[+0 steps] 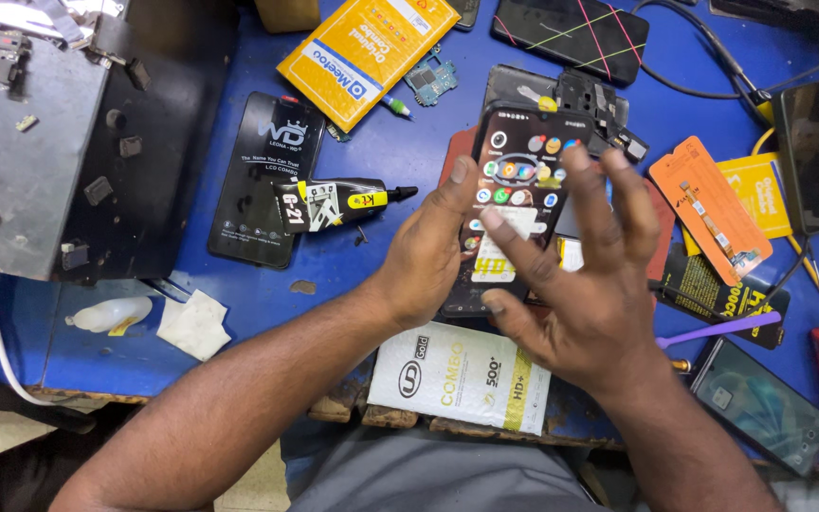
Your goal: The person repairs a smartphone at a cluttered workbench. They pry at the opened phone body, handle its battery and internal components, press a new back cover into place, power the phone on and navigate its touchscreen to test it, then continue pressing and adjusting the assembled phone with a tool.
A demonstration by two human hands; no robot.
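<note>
My left hand [426, 254] grips a black smartphone [520, 161] by its left edge, thumb up along the side. Its screen is lit and shows rows of round app icons. My right hand [588, 275] hovers over the lower part of the screen with fingers spread apart, the forefinger closest to the glass. The phone's lower half is hidden behind my right hand. Both hands are above a blue worktable [400, 152].
A black glue tube [338, 203] lies on a black screen package [263, 177] to the left. A yellow box [368, 49], a white box [462, 376], an orange packet [710, 210], other phones [813, 155] [758, 405], a purple pry tool [718, 331] and a grey metal plate [26, 142] surround the hands.
</note>
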